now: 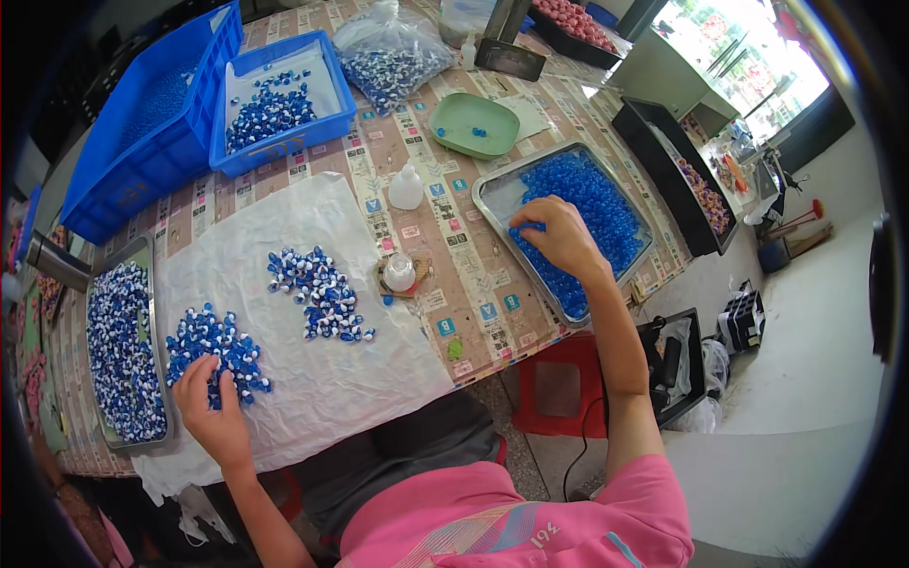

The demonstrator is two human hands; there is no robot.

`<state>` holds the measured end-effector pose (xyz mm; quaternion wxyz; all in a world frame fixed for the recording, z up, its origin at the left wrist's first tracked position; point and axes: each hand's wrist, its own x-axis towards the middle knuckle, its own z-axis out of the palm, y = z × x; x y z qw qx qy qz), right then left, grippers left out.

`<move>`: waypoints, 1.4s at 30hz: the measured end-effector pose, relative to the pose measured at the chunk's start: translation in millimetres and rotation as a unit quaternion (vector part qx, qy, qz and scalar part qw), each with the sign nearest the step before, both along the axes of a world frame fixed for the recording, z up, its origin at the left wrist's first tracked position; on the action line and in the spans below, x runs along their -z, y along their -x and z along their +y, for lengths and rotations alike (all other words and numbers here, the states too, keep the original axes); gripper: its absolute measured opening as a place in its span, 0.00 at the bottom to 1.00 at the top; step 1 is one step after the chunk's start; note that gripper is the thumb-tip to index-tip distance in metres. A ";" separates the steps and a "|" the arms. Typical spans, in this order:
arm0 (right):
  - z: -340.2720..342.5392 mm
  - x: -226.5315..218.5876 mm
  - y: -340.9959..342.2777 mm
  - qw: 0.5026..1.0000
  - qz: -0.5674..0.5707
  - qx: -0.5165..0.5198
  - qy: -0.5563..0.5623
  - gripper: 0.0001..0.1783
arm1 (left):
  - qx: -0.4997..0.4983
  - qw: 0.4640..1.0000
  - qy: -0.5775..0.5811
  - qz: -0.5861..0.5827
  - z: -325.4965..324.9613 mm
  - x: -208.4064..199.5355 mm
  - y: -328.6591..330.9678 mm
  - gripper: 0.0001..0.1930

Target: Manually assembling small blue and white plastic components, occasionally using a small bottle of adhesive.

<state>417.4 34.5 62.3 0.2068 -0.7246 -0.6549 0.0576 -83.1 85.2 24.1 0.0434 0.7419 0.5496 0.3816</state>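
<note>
a pink shirt [426,511] sits nearest. the left hand [210,402], thumb and fingers parted, touches a pile of blue-and-white beads [216,333] on white sheeting [322,398]. the right hand [561,237], fingers close together, is at blue beads [592,199] in a metal tray [505,192]; whether either grips any, i cannot tell.

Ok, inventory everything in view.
table: 1, patterned, centre
crate: 1, blue, upper left
lined tray: 1, blue, beside crate
bag: 1, clear, top
dish: 1, green, upper centre
bottle: 1, white, centre
jar: 1, clear, near bottle
sheet: 1, white, left
piles: 2, blue-white, on sheet
metal trays: 2, silver, left, right
pieces: uncountable, blue, right metal tray
black trays: 2, black, top, right
stool: 1, red, floor right
bin: 1, black, floor
left hand: 1, at pile
right hand: 1, over pieces
</note>
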 end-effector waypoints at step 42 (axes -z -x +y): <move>-2.7 -11.6 -5.4 0.994 0.022 -0.095 0.056 0.10 | 0.157 0.986 0.032 -0.042 -4.0 11.6 -93.2 0.12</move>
